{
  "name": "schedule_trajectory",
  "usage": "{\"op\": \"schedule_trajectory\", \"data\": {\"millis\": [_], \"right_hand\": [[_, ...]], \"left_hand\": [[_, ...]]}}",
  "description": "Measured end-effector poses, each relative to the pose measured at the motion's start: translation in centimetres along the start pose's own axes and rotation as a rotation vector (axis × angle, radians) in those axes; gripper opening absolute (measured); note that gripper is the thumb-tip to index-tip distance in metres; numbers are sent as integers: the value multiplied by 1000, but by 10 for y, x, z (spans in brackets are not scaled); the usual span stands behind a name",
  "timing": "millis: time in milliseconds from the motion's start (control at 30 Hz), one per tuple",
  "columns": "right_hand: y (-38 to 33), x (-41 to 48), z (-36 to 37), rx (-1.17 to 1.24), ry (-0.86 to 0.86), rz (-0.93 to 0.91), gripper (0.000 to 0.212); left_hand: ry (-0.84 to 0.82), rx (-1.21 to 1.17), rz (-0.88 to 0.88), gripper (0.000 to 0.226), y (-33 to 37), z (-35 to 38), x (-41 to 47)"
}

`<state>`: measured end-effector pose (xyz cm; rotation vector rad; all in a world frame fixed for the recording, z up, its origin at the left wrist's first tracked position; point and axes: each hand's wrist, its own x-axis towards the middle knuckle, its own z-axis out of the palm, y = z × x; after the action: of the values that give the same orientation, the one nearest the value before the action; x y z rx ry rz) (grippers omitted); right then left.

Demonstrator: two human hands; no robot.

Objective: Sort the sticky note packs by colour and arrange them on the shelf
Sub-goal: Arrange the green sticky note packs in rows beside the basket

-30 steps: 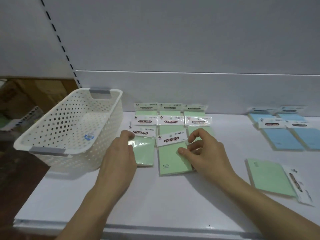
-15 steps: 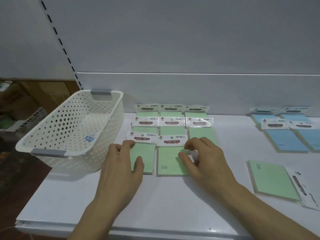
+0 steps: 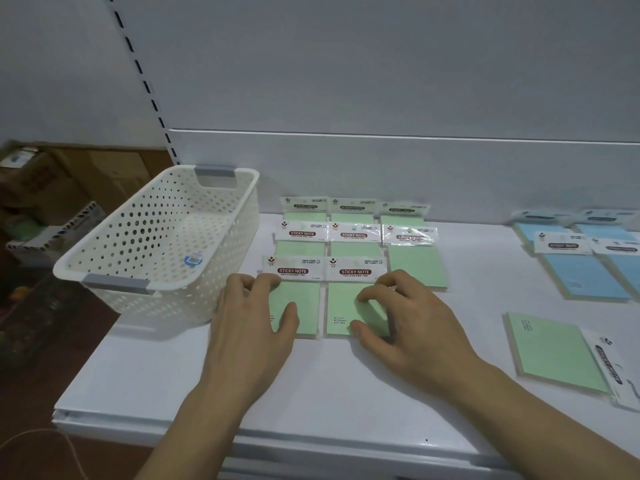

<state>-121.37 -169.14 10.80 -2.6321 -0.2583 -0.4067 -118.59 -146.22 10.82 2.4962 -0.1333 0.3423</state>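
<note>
Head view: the near-left green pack (image 3: 304, 306) is being pressed flat onto the white shelf (image 3: 311, 393) by the left hand (image 3: 249, 327), whose fingers are being laid loosely spread over its left side with the thumb on its face; nothing is being pinched. The near-middle green pack (image 3: 346, 306), just beside it on the right, is being touched by the bent fingertips and thumb of the right hand (image 3: 408, 327), with no grasp being closed around it. Both packs, it is judged, are being lined up as the near row of the green block. A loose green pack (image 3: 554, 351) is lying well apart at the near right, the blue packs (image 3: 581, 271) at the far right, a white basket (image 3: 159, 244) at the left. The packs are being judged light, flat and fairly stiff, with slippery film wrappers and floppy header flaps; they are probably best being slid under flat fingers, or lifted by pinching the pad's side edges, not the flap.
</note>
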Motion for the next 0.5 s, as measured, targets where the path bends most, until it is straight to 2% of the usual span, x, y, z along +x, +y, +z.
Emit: {"op": "schedule_trajectory", "data": {"millis": [500], "right_hand": [[-1, 1, -17, 17, 12, -27, 40]], "left_hand": [[55, 18, 51, 38, 4, 1, 1]]}}
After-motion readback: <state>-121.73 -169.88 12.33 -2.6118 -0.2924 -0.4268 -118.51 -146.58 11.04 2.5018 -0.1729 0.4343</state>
